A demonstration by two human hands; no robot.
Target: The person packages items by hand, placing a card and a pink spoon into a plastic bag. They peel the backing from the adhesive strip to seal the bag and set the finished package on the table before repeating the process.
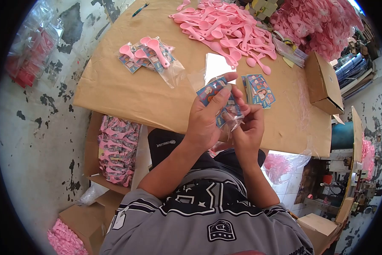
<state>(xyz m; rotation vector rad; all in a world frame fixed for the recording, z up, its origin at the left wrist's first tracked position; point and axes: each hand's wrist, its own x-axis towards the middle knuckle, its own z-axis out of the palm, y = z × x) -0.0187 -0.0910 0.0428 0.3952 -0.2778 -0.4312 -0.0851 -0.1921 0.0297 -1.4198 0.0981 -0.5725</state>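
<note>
My left hand (208, 114) is closed round a blue printed card in a clear plastic bag (218, 95), thumb on top of it. At the bag's lower end, the fingers of my right hand (248, 127) pinch the clear plastic. Just beyond my hands lies a white stack (216, 66), partly hidden by the fingers. To the right of it sits a pile of blue printed cards (261, 91). Bagged cards with pink spoons (150, 55) lie to the left on the brown table (127, 95).
A large heap of pink spoons (229, 27) covers the far side. A cardboard box (322, 83) stands at the right edge, near clear bags (288, 49). A pen (140, 9) lies far left. Below the table, a box holds packed spoons (118, 148).
</note>
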